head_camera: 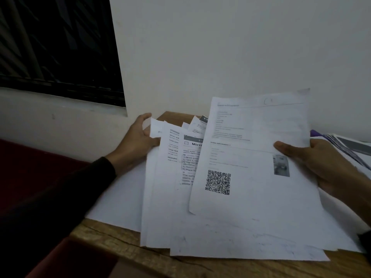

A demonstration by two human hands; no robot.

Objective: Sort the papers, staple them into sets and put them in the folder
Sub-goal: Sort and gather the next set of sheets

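While sorting: fanned printed sheets [176, 157] pinched at far edge by left hand [138, 137], spread to expose headings; QR-code sheet [247, 153] gripped by right hand [317, 163], lifted off wooden table [120, 237] for reading. No stapler or folder identifiable.

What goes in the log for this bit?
stage: sorting | left hand: holds fanned papers | right hand: pinches QR sheet | stapling: not yet
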